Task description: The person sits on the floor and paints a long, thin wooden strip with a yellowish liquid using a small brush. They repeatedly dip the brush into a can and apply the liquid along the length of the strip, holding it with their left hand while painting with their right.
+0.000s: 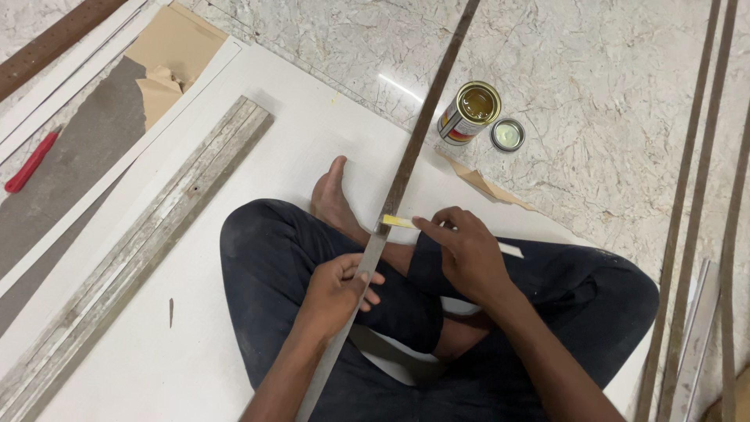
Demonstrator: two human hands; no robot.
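I sit cross-legged on a white board (195,328). A long thin strip (406,168) runs from my lap up toward the top of the view. My left hand (340,285) grips the strip near its lower part, where it looks grey. My right hand (465,250) holds a small flat yellow-tipped spreader (398,222) against the strip, just above my left hand. Above the spreader the strip looks brown and coated. An open tin of amber glue (471,112) stands on the floor to the right of the strip, with its lid (508,134) beside it.
A long pale wooden batten (148,242) lies diagonally on the board at left. Several more thin strips (691,195) lie on the marble floor at right. A red-handled tool (31,162) and torn brown paper (168,59) lie at upper left. My bare foot (334,195) rests beside the strip.
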